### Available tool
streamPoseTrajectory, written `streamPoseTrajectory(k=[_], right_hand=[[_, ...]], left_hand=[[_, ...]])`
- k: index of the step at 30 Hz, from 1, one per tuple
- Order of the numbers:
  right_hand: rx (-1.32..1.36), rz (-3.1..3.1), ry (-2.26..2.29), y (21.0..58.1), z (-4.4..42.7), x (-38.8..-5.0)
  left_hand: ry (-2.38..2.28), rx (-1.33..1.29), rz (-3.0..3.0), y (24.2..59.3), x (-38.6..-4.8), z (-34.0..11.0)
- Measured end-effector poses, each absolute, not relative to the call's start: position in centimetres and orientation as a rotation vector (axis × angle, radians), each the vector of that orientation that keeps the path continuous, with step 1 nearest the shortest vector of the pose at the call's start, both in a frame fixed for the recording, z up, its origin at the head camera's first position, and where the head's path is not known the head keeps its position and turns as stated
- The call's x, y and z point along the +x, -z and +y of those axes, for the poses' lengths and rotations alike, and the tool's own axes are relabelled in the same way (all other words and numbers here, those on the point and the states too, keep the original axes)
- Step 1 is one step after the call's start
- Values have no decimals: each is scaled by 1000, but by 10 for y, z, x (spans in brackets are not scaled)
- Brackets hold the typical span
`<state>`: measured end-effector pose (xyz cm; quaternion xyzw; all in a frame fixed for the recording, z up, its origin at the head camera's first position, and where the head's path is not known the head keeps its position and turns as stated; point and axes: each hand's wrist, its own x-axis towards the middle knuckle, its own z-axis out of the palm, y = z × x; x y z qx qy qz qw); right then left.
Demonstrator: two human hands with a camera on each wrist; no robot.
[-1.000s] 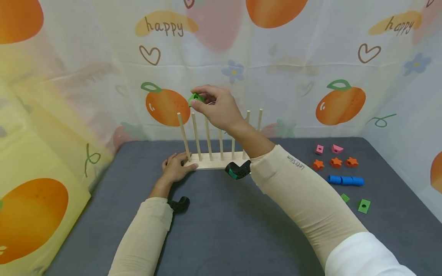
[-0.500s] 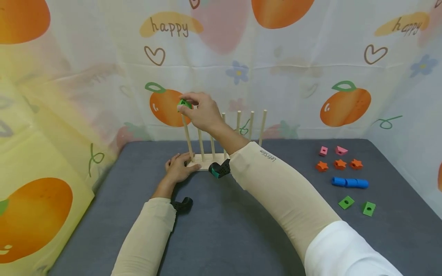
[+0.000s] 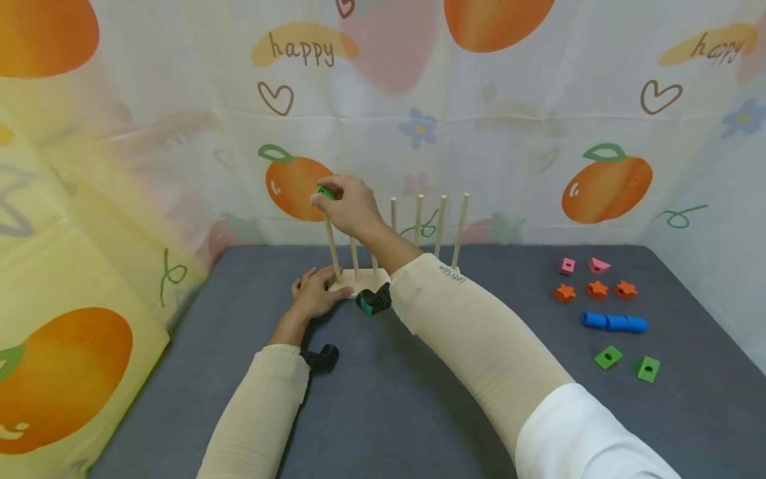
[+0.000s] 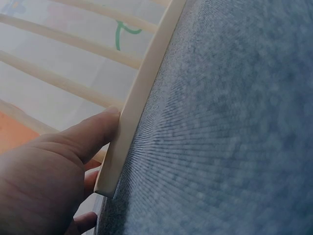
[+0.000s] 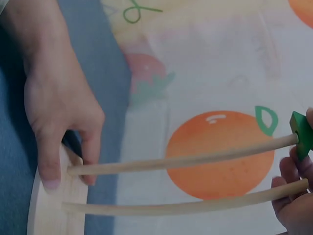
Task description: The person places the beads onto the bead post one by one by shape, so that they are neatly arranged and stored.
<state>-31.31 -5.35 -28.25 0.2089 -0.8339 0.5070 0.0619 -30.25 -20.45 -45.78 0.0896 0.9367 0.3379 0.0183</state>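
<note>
Nearest are the person's arms over the grey bench: a beige left sleeve, and a beige right sleeve running up to white cloth at its upper end. A black mount juts from each wrist.

On the bench to the right, well apart from both hands, lie two green blocks with holes, just beside each other. Beyond them, three blue cylinders form a row, end to end.

The left hand grips the left end of the stand's pale wood base: the thumb lies along the near edge, the fingers round the far side, so the grip is closed to about the base's breadth. Beyond the blue row, three orange stars stand in a line, and behind those two pink blocks.

Pegs rise in a row from the base; the right forearm crosses in front of several. At the top of the leftmost peg, the right hand pinches a green block between thumb and fingers, its grip narrowed to the block. In the right wrist view the peg's tip meets the hole in the block's underside; how far it goes in cannot be told. The next peg's tip is close to the fingers.

Behind everything hangs a pale cloth printed with oranges, hearts and "happy".
</note>
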Motion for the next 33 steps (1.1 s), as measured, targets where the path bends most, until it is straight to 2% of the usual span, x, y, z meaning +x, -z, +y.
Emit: streamPoseTrajectory(k=[11,22,33], right_hand=[[515,-2344,-1796,295,-61,-311],[443,-2313,-1861,313,-65,-310],[210,-2205,-2022,334,-69,-308]], left_hand=[[-1068,267,2922,460,-302,-205],[-1065,259,2922,459,-301,-205],[-1072,281,2922,457,-301,-203]])
